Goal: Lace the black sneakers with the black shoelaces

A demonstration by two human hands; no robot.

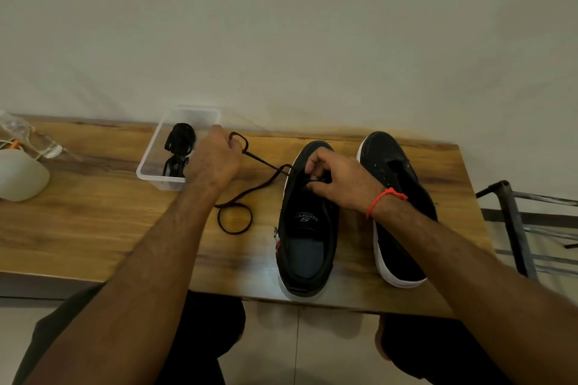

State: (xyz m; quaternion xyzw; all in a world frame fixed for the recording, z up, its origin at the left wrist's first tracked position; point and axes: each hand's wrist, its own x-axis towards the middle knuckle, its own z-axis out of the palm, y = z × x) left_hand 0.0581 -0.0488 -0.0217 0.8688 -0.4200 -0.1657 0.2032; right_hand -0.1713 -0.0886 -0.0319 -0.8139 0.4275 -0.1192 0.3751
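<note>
Sneakers sit side by side on right half of table (93, 197), toes far, both barely started. Right hand (337, 180) curls over near-left sneaker (308, 228) at the front eyelets, fingers pinching lace (259, 186) there; exact eyelet hidden. Left hand (215, 159) is closed, pinching the lace's other stretch, pulled up and left, a loop above the knuckles. Slack runs between hands and coils on table just left of that sneaker. Judging: first crossing at most; remaining eyelets unlaced. Right sneaker (397, 197) shows bare eyelets, no lace. Second lace (179, 147) lies bundled in clear tub (150, 172), far left of the hand. Most work is left.
</note>
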